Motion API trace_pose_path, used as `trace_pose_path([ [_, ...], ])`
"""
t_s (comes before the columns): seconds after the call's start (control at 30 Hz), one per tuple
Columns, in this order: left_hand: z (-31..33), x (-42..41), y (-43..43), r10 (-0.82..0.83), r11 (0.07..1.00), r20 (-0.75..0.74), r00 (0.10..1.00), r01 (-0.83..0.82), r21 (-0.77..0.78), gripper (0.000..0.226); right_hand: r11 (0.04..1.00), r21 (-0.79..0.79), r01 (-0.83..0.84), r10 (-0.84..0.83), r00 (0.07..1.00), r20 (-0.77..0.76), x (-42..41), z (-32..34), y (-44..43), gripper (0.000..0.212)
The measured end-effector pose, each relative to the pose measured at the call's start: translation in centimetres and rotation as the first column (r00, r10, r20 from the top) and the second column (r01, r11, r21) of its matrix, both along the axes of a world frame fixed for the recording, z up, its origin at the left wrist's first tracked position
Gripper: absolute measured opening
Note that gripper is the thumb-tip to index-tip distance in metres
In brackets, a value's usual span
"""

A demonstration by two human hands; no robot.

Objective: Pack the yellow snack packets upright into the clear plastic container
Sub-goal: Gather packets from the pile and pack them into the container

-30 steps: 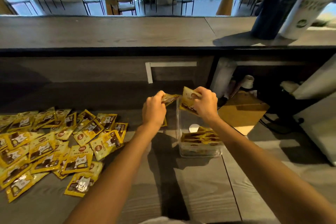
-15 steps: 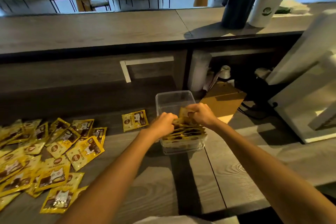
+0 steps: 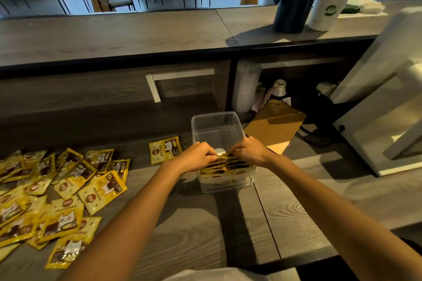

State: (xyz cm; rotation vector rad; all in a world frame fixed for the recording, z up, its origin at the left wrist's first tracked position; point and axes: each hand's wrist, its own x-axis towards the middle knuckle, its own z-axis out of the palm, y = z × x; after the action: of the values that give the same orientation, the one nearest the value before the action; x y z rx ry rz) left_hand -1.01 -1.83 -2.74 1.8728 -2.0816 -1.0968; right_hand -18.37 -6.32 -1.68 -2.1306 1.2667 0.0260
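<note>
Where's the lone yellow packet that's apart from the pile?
In the head view, the lone yellow packet lies flat on the counter, just left of the clear plastic container, right of the loose pile.

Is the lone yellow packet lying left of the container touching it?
Apart. The head view shows bare tabletop between the lone packet and the clear container.

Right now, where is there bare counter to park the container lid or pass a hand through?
Bare wood lies in front of the clear container, between the two forearms, and right of it toward the white machine. A narrower gap runs between the lone packet and the container. The left side is crowded with the loose packet pile; both hands occupy the container's near half.
</note>
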Motion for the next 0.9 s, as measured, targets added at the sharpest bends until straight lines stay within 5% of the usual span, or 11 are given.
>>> trace_pose_path([
  [0.4,0.2,-1.0,1.1,-0.028,0.996,0.043,0.999,0.024,0.082,0.03,0.997,-0.054,-0.058,0.058,0.998,0.0,-0.7,-1.2,1.5,0.032],
  [0.7,0.7,-1.0,0.9,0.112,0.994,-0.055,0.992,-0.112,0.0,0.036,0.999,-0.05,0.014,-0.01,0.998,0.069,-0.5,-0.7,1.2,0.032],
  [0.9,1.0,0.6,0.8,0.268,0.956,-0.005,0.963,-0.267,-0.118,0.039,0.98,-0.192,0.041,-0.026,0.996,0.082,1.5,0.2,0.9,0.03],
])
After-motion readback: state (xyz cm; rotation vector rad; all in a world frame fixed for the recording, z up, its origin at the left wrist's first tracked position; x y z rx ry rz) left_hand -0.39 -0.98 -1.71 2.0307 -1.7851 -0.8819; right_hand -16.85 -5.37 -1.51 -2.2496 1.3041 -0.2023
